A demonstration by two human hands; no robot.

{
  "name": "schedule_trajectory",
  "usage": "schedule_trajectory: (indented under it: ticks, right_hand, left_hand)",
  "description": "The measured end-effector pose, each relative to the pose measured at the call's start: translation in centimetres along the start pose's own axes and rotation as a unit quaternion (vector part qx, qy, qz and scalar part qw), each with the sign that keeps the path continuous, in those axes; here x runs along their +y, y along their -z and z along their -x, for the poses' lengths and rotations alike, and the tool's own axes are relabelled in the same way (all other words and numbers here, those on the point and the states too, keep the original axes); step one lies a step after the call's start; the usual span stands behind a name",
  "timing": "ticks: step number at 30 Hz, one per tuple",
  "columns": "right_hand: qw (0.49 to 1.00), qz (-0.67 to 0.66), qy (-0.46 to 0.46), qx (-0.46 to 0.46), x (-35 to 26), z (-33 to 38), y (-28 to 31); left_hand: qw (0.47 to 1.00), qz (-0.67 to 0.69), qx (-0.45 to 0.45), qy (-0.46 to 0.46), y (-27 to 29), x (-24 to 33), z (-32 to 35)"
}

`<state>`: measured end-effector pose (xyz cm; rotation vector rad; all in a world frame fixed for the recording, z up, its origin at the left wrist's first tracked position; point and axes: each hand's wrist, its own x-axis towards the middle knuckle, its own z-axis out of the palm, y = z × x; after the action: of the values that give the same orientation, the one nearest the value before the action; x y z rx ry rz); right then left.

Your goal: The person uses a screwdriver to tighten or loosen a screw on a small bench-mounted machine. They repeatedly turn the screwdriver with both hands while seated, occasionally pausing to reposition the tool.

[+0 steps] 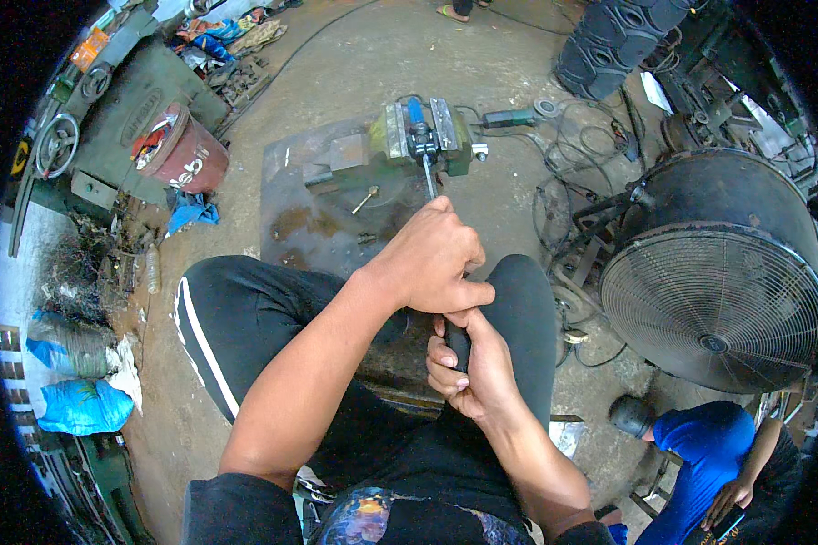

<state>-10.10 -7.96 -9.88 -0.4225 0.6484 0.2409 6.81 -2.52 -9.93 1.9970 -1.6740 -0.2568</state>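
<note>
Both my hands are closed on a long bar-like tool with a metal shaft [431, 177] and a black handle [458, 346]; its exact kind I cannot make out. My left hand [438, 259] wraps the middle of the tool, hiding that part. Nearer my body, my right hand [477, 361] grips the black handle. The shaft's far end meets a dark metal part [423, 143] with a blue section [415, 111]. That part sits between the jaws of a green bench vise [386, 141], which stands low between and beyond my knees.
A T-shaped metal piece [365, 200] lies near the vise. Beyond it at right are an angle grinder [511, 118] and tangled cables. A large drum fan [713, 272] stands right; another person [704, 463] sits lower right. Left are a red bucket [191, 154] and machinery.
</note>
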Motion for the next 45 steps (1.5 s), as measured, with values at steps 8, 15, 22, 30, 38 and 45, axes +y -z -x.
schedule_trajectory:
  ticks: [8,15,22,30,38,45]
  right_hand:
    - [0.999,-0.040,-0.012,0.014,-0.9,-1.0,-1.1]
    - [0.996,-0.082,-0.027,0.015,-1.9,0.1,-2.9]
    - [0.997,-0.076,-0.009,-0.019,-2.7,0.5,-4.3]
    - [0.996,-0.088,-0.032,0.004,-3.0,0.8,-4.4]
    - [0.995,-0.074,-0.054,0.024,-3.1,0.5,-3.8]
    - [0.995,-0.088,-0.037,0.009,-2.1,0.3,-2.2]
  left_hand:
    - [1.000,-0.002,-0.009,-0.004,0.2,-1.6,-0.9]
    - [0.998,0.020,0.049,-0.020,0.5,-1.7,-1.2]
    - [0.998,-0.012,0.062,0.020,0.9,-1.3,-1.6]
    - [0.996,0.005,0.059,-0.062,1.2,-1.8,-1.2]
    - [0.998,0.012,0.033,-0.046,0.2,-2.0,-1.1]
    - [0.996,-0.003,0.073,-0.049,-0.4,-1.8,-1.1]
